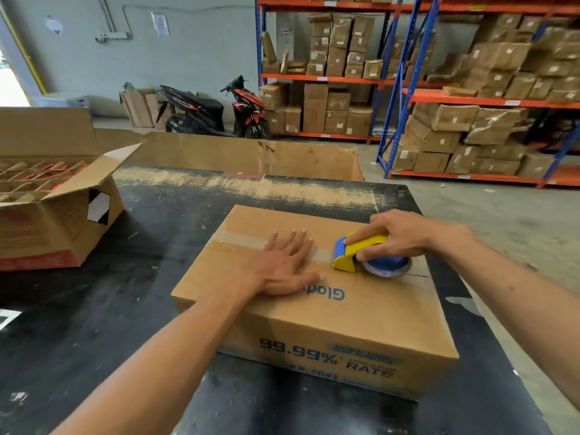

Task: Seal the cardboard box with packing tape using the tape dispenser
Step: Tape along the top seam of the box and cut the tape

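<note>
Corrugated brown board makes up the cardboard box (314, 312), which is set flat on the black table (94, 309) in front of the person, one corner turned toward the camera. Its top is held down by the left hand (279, 271), laid palm-flat with the fingers spread and gripping nothing. The yellow-and-blue tape dispenser (361, 252) is clasped from above by the right hand (398, 237), the fingers curled over its yellow handle and the thumb pressed at the near side, while the blue roll is seated on the lid near the right end. A strip of clear packing tape (251, 244) is seen along the centre seam, from the left edge up to the dispenser. The long axis of the box is judged to run left to right, with the seam along it; the dispenser is lined up on that axis, its yellow nose pointed left toward the laid strip. The board is likely stiff at the edges yet yielding over the seam, so pressure is best spread flat. The dispenser is probably light and rigid, best held by the handle.
</note>
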The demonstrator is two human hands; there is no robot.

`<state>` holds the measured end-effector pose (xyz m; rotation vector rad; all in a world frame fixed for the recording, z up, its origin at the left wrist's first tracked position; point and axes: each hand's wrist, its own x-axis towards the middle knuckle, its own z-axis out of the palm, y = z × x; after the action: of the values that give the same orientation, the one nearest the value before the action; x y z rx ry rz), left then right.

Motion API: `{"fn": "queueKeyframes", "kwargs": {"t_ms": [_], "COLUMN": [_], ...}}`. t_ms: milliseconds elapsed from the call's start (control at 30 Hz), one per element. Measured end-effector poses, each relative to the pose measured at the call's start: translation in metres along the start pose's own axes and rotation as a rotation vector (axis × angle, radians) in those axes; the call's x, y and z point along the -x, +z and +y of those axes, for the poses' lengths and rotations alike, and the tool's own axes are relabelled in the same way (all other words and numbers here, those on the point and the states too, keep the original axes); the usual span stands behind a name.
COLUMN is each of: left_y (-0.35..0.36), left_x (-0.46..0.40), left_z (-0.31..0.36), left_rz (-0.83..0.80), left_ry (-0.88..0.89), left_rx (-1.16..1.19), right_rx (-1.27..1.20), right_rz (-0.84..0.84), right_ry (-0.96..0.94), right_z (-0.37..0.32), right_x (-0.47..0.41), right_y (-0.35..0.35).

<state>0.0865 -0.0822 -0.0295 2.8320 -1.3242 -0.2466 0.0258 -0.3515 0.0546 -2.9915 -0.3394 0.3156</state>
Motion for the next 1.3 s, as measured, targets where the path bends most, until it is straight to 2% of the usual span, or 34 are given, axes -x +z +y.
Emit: {"fn": "queueKeyframes", "kwargs": {"t_ms": [167, 367, 600, 767, 933, 1100, 1200, 1300], "left_y": [0.017, 0.014, 0.013, 0.015, 0.014, 0.009, -0.001, -0.010], "left_x": [-0.015, -0.006, 0.008, 0.007, 0.008, 0.007, 0.008, -0.005], "left_z": [0.026, 0.007, -0.024, -0.025, -0.026, -0.024, -0.014, 0.020], "left_rz": [-0.023, -0.014, -0.016, -0.004, 0.002, -0.020, -0.042, 0.030], "left_ry": [0.006, 0.026, 0.014, 0.007, 0.013, 0.018, 0.004, 0.032], "left_rx": [0.021, 0.031, 0.019, 0.018, 0.024, 0.028, -0.029, -0.047], "right_rx": [0.007, 0.097, 0.042, -0.029, 0.007, -0.028, -0.013, -0.018], "right_rz": [0.004, 0.132, 0.142, 0.181, 0.106, 0.113, 0.136, 0.140], "right_ry": [0.044, 0.007, -0.023, 0.003, 0.046, 0.101, 0.095, 0.087], "right_z": [-0.004, -0.021, -0.050, -0.030, 0.018, 0.042, 0.042, 0.044], "right_x": [-0.002, -0.009, -0.020, 0.005, 0.050, 0.085, 0.080, 0.079], "right_y": [-0.001, 0.007, 0.002, 0.007, 0.005, 0.016, 0.018, 0.017]}}
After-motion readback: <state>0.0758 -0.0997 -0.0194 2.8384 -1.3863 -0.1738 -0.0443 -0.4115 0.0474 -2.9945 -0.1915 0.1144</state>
